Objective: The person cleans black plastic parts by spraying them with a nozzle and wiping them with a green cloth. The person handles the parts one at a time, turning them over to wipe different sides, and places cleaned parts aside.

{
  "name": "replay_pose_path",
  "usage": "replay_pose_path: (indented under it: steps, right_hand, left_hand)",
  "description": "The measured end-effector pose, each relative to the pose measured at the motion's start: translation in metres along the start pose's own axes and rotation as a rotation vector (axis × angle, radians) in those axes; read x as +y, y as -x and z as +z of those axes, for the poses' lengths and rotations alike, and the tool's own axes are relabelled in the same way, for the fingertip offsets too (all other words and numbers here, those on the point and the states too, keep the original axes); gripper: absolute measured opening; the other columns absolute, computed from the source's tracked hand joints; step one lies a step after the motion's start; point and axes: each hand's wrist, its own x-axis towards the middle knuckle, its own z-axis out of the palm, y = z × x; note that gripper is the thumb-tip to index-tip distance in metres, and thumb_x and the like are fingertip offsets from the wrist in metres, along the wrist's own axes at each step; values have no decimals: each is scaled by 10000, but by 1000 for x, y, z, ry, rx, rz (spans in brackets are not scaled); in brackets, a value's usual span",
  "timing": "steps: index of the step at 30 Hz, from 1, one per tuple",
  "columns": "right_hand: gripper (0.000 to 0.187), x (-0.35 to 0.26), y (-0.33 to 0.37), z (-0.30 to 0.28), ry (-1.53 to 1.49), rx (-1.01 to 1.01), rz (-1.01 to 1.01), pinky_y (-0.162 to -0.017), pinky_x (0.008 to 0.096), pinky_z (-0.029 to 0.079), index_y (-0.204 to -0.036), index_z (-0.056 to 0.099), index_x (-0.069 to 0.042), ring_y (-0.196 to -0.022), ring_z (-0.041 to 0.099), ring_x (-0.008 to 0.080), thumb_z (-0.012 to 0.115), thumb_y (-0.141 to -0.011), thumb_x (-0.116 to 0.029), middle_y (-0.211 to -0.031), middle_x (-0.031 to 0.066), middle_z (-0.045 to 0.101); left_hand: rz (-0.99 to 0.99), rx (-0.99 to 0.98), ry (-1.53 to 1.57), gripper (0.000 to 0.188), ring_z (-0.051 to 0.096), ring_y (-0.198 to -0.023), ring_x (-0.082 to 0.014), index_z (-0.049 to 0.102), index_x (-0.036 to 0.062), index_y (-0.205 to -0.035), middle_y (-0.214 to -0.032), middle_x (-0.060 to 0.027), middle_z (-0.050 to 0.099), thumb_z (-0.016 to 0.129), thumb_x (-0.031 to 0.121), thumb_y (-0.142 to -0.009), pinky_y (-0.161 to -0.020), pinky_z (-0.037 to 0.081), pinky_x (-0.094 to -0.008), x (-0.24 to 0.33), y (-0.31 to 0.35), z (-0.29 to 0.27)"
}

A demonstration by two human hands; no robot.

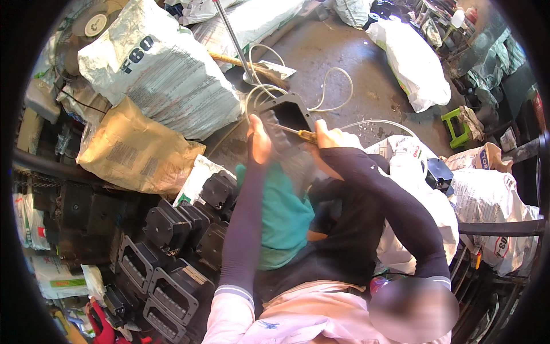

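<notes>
Above my lap, my left hand [259,143] grips the left side of a black plastic housing [299,100], a deep box with a flanged rim and its open end facing away. My right hand [337,140] is closed around the yellow-brown handle of a slim tool [307,136]. Its thin metal shaft points left across the housing toward my left hand; I cannot tell whether the tip is a blade or a driver. A teal cloth [283,229] covers my thigh below the housing, whose lower part is blurred.
Several similar black housings [172,289] are stacked at the lower left. A large white sack [166,74] and a brown paper sack [137,155] stand at the left. Pale tubing [350,86] loops over the floor near a broom [266,73]. At the right is a green stool [456,129].
</notes>
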Motion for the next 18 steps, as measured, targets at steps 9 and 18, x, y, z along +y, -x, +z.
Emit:
replay_pose_path:
  steps: [9,18]
  right_hand:
    - [294,21,0,-1,162,11,95,-771,508,572,-1128,518,32,-838,719,412,578,-928,-175,-871,237,712]
    - [270,30,24,7,228,161,92,-702,500,581,-1070,518,24,-765,722,406,587,-896,-170,-781,244,700]
  left_hand:
    - [84,122,-71,538,630,-1128,-255,530,-14,-1385,-1249,-168,652,541,410,-1054,-976,491,-377,0,0,-7]
    - [80,239,-241,506,585,-1222,-241,570,-3,-1365,-1319,-141,632,615,364,-1020,-1052,433,-354,13,10,6]
